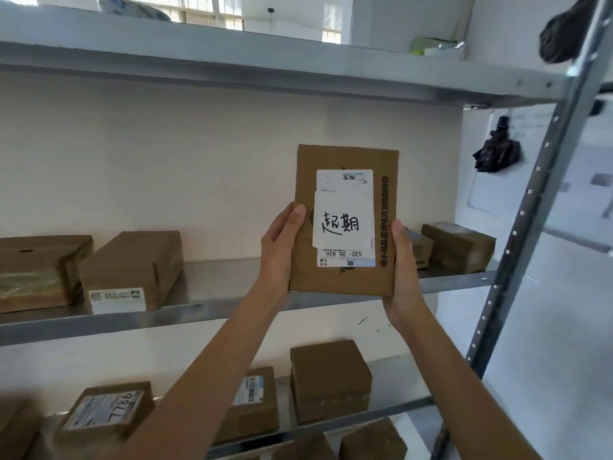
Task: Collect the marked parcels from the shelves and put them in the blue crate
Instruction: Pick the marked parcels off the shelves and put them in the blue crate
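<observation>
While you faced grey metal shelf [232,303], your left hand [282,250] and right hand [403,270] gripped flat brown cardboard parcel [341,280] upright by its sides, white handwritten label [343,219] toward you.

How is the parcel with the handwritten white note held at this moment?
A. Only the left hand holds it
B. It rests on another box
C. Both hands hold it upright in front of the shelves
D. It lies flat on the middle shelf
C: the left hand and the right hand grip opposite edges of the parcel, upright before the shelf.
</observation>
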